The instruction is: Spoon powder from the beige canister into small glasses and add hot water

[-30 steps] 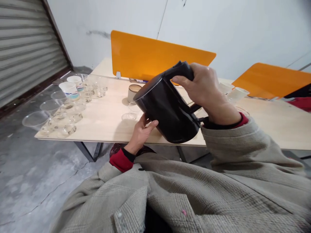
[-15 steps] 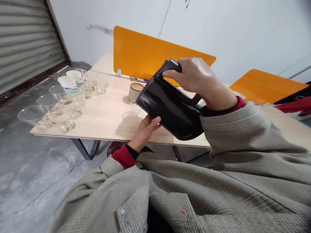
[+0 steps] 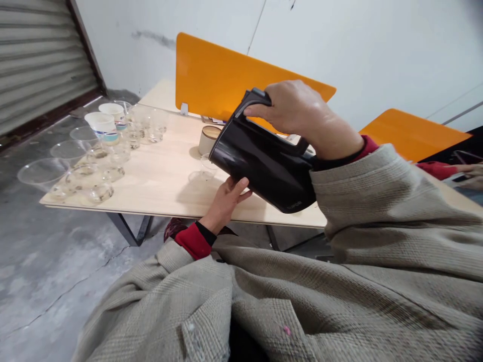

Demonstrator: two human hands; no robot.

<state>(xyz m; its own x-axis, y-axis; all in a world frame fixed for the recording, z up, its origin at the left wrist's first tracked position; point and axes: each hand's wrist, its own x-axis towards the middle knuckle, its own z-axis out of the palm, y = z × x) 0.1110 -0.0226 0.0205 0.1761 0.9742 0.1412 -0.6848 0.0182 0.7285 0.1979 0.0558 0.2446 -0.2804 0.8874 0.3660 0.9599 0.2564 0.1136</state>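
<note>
A glossy black electric kettle (image 3: pixel 260 163) is tilted with its mouth toward the left, and my right hand (image 3: pixel 294 113) grips its top handle. My left hand (image 3: pixel 226 203) is below the kettle, with its fingertips against the lower side of the body. Just beyond the kettle's mouth stands a clear glass cup (image 3: pixel 204 168) on the pale wooden table (image 3: pixel 158 186). A beige cup (image 3: pixel 209 140) is behind that. The kettle's inside and any liquid are hidden.
Several glass cups and bowls (image 3: pixel 90 178) and white paper cups (image 3: pixel 101 123) crowd the table's left end, near its edge. Orange divider panels (image 3: pixel 249 75) stand behind. A co-worker's hand (image 3: pixel 471 176) shows at far right. Concrete floor (image 3: pixel 49 261) lies left.
The kettle has tilted further, its mouth leaning more to the left, and both hands have moved with it. The view has drifted, and a co-worker's hand has come into sight at the right.
</note>
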